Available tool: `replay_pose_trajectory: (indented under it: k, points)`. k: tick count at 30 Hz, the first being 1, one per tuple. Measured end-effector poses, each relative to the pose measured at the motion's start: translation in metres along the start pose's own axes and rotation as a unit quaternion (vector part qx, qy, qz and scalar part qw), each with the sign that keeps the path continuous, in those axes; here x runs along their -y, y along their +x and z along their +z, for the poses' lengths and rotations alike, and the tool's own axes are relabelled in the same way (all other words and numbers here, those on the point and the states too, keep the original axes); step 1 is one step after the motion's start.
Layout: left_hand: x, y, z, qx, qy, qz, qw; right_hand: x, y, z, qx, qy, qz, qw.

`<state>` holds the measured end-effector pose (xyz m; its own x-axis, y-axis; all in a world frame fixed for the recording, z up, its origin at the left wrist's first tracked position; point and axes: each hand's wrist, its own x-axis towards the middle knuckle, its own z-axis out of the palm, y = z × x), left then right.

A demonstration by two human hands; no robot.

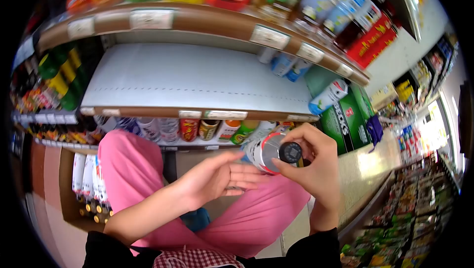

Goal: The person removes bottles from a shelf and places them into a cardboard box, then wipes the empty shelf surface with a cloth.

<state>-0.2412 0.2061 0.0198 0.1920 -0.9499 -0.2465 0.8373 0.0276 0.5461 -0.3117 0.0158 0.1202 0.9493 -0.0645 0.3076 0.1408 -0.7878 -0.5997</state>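
My right hand (316, 162) is closed around a bottle (264, 153) with a black cap, grey shoulder, red ring and a white and blue label. The bottle tilts, its cap facing up towards me. Just to its left, my left hand (219, 179) is open, palm up, with the fingers stretched out. Its fingertips lie close below the bottle's lower side; whether they touch it, I cannot tell. Both hands are above my lap in pink trousers (131, 169). In front is a pale shelf board (197, 73) with a few blue and white cans (284, 64) at its back right corner.
Drinks stand on the upper shelf (207, 14) and on a low shelf under the board. A blue and white can (328, 96) leans at the right, beside a green box (345, 120). An open carton (66, 189) of white bottles is at the left. An aisle runs right.
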Motion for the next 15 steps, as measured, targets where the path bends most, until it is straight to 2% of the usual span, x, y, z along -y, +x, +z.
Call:
replay_pose_trajectory:
  k: [3,5,9,10,12,13,14,15]
  points:
    - [0.024,-0.049,-0.012,0.013,0.001,0.057,0.998,0.008,0.006,0.019,0.066,0.120,0.023,0.990]
    - [0.046,-0.082,-0.016,0.024,-0.001,0.122,0.992,0.036,0.010,0.028,0.107,0.112,0.033,0.987]
    - [0.075,-0.140,-0.014,0.017,0.078,0.195,0.978,0.093,0.016,0.054,0.155,0.146,-0.024,0.977]
    - [0.075,-0.157,-0.013,-0.002,0.062,0.231,0.971,0.104,0.020,0.061,0.178,0.152,-0.058,0.971]
    - [0.070,-0.198,-0.021,-0.079,0.188,0.269,0.941,0.122,0.027,0.070,0.238,0.120,-0.111,0.957]
    - [0.073,-0.216,-0.022,-0.116,0.251,0.278,0.920,0.137,0.031,0.074,0.276,0.084,-0.122,0.950]
    - [0.080,-0.229,-0.017,-0.262,0.286,0.389,0.835,0.155,0.028,0.083,0.257,0.095,-0.062,0.960]
    - [0.082,-0.240,-0.014,-0.370,0.366,0.440,0.732,0.170,0.028,0.092,0.268,0.080,-0.071,0.957]
